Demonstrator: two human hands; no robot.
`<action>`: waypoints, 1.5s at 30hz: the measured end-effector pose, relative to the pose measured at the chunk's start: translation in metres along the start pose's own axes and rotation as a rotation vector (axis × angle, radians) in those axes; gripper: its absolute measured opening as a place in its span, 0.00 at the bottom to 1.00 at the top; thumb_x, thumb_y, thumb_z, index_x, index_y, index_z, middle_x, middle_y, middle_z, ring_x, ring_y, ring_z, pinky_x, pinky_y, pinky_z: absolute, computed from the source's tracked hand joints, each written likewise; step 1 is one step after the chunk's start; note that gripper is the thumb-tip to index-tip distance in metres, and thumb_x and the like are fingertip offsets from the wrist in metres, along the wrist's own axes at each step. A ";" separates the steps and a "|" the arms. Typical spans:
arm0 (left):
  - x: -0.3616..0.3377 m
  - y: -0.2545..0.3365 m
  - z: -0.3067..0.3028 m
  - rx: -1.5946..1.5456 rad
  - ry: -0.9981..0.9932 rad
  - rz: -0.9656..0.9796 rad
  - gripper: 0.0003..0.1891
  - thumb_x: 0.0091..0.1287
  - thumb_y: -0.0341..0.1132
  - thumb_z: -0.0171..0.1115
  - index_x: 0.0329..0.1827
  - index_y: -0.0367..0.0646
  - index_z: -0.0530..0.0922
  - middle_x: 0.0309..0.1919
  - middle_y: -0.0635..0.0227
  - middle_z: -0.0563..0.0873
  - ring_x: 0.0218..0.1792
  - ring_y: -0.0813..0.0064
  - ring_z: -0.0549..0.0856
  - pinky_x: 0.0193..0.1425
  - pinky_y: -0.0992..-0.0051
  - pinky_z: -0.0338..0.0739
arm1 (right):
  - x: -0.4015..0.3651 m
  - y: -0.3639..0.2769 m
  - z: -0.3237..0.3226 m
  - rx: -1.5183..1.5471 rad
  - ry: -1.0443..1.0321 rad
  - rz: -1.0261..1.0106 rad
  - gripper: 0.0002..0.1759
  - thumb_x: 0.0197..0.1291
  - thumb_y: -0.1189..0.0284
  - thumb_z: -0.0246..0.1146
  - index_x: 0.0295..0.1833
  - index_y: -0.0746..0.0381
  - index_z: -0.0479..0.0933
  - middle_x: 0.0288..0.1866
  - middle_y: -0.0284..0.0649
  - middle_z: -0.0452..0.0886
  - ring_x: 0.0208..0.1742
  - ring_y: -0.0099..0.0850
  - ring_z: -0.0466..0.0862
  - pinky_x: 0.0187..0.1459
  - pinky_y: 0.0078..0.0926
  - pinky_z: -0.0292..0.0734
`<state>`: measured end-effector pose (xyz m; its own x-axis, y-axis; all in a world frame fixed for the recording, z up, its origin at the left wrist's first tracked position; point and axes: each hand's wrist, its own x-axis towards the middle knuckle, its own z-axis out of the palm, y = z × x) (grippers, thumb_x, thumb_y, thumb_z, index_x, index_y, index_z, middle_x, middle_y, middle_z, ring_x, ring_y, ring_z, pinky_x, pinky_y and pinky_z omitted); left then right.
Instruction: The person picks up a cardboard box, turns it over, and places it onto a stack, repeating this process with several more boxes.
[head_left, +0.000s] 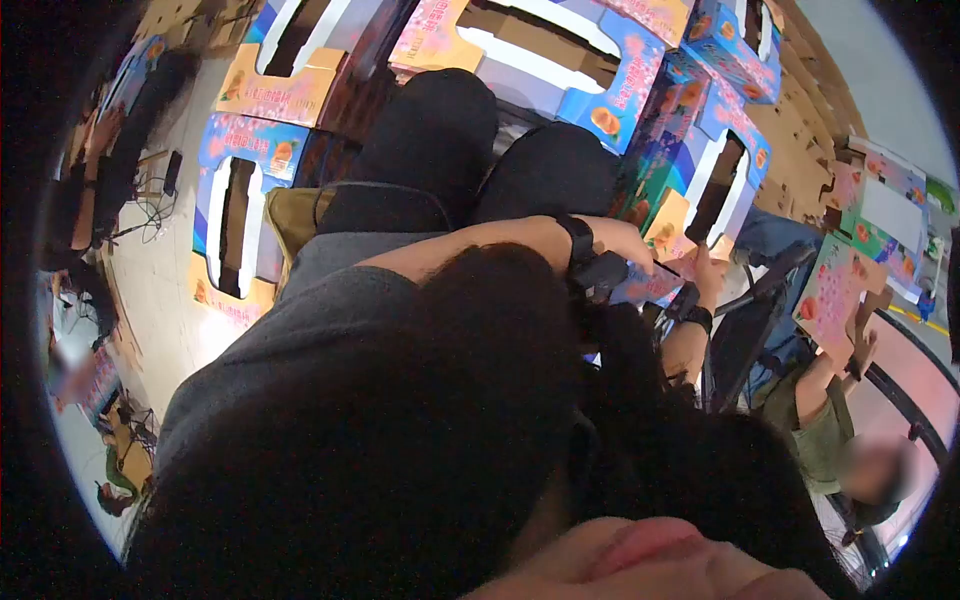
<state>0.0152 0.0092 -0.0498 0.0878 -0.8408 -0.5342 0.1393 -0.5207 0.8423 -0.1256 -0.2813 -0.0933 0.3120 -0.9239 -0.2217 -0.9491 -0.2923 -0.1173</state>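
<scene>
My left hand (622, 240) reaches across from the left, a dark band round its wrist. Its fingers curl down at the edge of a printed carton (645, 287), which is partly hidden by my arms and hair. From the lower right my right hand (709, 276), with a dark watch, grips the carton's right side, fingers bent. Just beyond both hands stands a blue and orange printed box (722, 185) with a cut-out handle opening. My knees (548, 172) in dark cloth are left of the hands.
More printed boxes stand ahead, among them a large one (540, 50), and at the left a blue one (240, 205). Plain brown cardboard (800, 110) is stacked behind. At right a co-worker in a green sleeve (825, 430) handles a pink printed carton (835, 295). Other people are at far left.
</scene>
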 end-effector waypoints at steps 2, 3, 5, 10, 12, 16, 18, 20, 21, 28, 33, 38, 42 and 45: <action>-0.008 0.005 -0.007 0.016 -0.001 0.010 0.31 0.48 0.55 0.69 0.37 0.28 0.83 0.31 0.57 0.86 0.32 0.68 0.84 0.36 0.70 0.75 | 0.000 -0.006 -0.007 -0.039 -0.010 -0.124 0.65 0.39 0.36 0.68 0.74 0.67 0.50 0.66 0.66 0.66 0.68 0.57 0.67 0.67 0.47 0.62; -0.010 0.007 -0.008 0.039 0.012 -0.006 0.30 0.49 0.53 0.69 0.36 0.28 0.83 0.30 0.57 0.85 0.31 0.68 0.83 0.36 0.69 0.75 | -0.002 -0.005 -0.010 -0.062 -0.016 -0.178 0.68 0.38 0.36 0.69 0.75 0.67 0.47 0.66 0.67 0.65 0.69 0.57 0.66 0.68 0.47 0.61; -0.012 0.007 -0.009 0.086 0.039 -0.022 0.28 0.50 0.51 0.69 0.36 0.28 0.83 0.30 0.58 0.85 0.30 0.69 0.83 0.35 0.69 0.75 | -0.030 -0.017 -0.020 0.011 0.047 -0.186 0.67 0.40 0.37 0.68 0.76 0.65 0.47 0.70 0.65 0.60 0.73 0.58 0.59 0.69 0.52 0.57; -0.018 0.003 -0.010 0.083 0.103 0.068 0.23 0.52 0.46 0.66 0.35 0.29 0.83 0.28 0.62 0.84 0.28 0.72 0.81 0.31 0.71 0.72 | -0.072 0.008 -0.026 -0.136 0.005 -0.286 0.65 0.43 0.34 0.65 0.78 0.58 0.44 0.75 0.64 0.52 0.76 0.59 0.52 0.73 0.51 0.49; -0.012 -0.004 -0.012 0.074 0.048 0.025 0.23 0.54 0.46 0.65 0.38 0.30 0.82 0.28 0.63 0.83 0.29 0.71 0.81 0.32 0.71 0.72 | -0.112 0.013 -0.028 -0.109 -0.048 -0.234 0.67 0.41 0.32 0.66 0.78 0.59 0.44 0.76 0.65 0.48 0.76 0.60 0.48 0.73 0.53 0.45; -0.024 -0.001 -0.009 0.133 0.129 0.016 0.27 0.57 0.48 0.64 0.44 0.27 0.79 0.33 0.60 0.83 0.33 0.69 0.81 0.35 0.70 0.73 | -0.173 0.041 -0.014 -0.129 -0.215 -0.192 0.74 0.37 0.30 0.67 0.78 0.62 0.38 0.76 0.68 0.41 0.77 0.62 0.41 0.74 0.55 0.40; -0.023 -0.006 -0.008 0.202 0.104 0.069 0.29 0.58 0.48 0.63 0.48 0.25 0.77 0.38 0.56 0.83 0.37 0.67 0.81 0.40 0.69 0.73 | -0.204 0.048 -0.010 -0.150 -0.263 -0.161 0.76 0.36 0.30 0.68 0.78 0.65 0.35 0.77 0.67 0.38 0.78 0.62 0.38 0.74 0.54 0.38; -0.018 0.000 -0.014 0.311 -0.057 -0.047 0.32 0.59 0.48 0.62 0.55 0.25 0.74 0.50 0.49 0.81 0.47 0.62 0.80 0.49 0.67 0.74 | -0.216 0.069 0.012 -0.185 -0.255 -0.215 0.75 0.36 0.32 0.69 0.79 0.58 0.33 0.78 0.63 0.37 0.78 0.61 0.37 0.73 0.59 0.38; -0.011 -0.005 -0.013 0.303 -0.014 -0.024 0.32 0.60 0.47 0.62 0.56 0.25 0.74 0.51 0.48 0.81 0.48 0.61 0.81 0.49 0.66 0.74 | -0.222 0.068 0.013 -0.134 -0.262 -0.199 0.73 0.36 0.34 0.70 0.79 0.54 0.34 0.79 0.61 0.36 0.78 0.60 0.36 0.73 0.61 0.37; -0.048 0.009 -0.010 0.084 0.091 0.017 0.42 0.64 0.44 0.61 0.74 0.28 0.52 0.68 0.45 0.65 0.66 0.55 0.70 0.66 0.62 0.66 | -0.265 0.047 0.067 -0.022 0.044 -0.351 0.61 0.45 0.44 0.66 0.79 0.50 0.40 0.79 0.58 0.40 0.77 0.57 0.47 0.67 0.70 0.46; -0.030 -0.006 -0.021 -0.063 0.055 -0.005 0.45 0.66 0.43 0.61 0.76 0.31 0.44 0.69 0.49 0.64 0.70 0.58 0.66 0.72 0.59 0.60 | -0.273 0.049 0.079 0.048 0.253 -0.437 0.56 0.50 0.46 0.62 0.79 0.54 0.44 0.77 0.60 0.48 0.71 0.59 0.61 0.66 0.63 0.54; -0.039 0.001 -0.016 -0.076 0.063 0.023 0.43 0.68 0.43 0.59 0.76 0.32 0.43 0.70 0.51 0.63 0.71 0.60 0.65 0.74 0.60 0.58 | -0.277 0.051 0.074 0.110 0.293 -0.468 0.53 0.49 0.53 0.62 0.79 0.53 0.45 0.77 0.58 0.50 0.69 0.57 0.64 0.67 0.58 0.56; -0.050 0.008 -0.014 -0.054 0.034 0.022 0.43 0.68 0.43 0.58 0.76 0.33 0.43 0.71 0.52 0.62 0.70 0.61 0.66 0.74 0.60 0.58 | -0.279 0.051 0.076 0.097 0.269 -0.440 0.54 0.47 0.56 0.63 0.79 0.53 0.46 0.77 0.57 0.50 0.68 0.57 0.65 0.67 0.56 0.56; -0.044 0.007 -0.014 -0.045 0.047 -0.002 0.42 0.68 0.43 0.57 0.76 0.34 0.45 0.71 0.53 0.64 0.70 0.62 0.66 0.74 0.60 0.58 | -0.277 0.052 0.077 0.090 0.278 -0.451 0.53 0.48 0.54 0.63 0.78 0.53 0.46 0.77 0.58 0.51 0.67 0.57 0.65 0.66 0.54 0.58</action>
<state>0.0259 0.0445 -0.0213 0.1334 -0.8311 -0.5399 0.1841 -0.5145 0.8375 -0.2577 -0.0217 -0.1122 0.6530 -0.7457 0.1326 -0.7124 -0.6641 -0.2266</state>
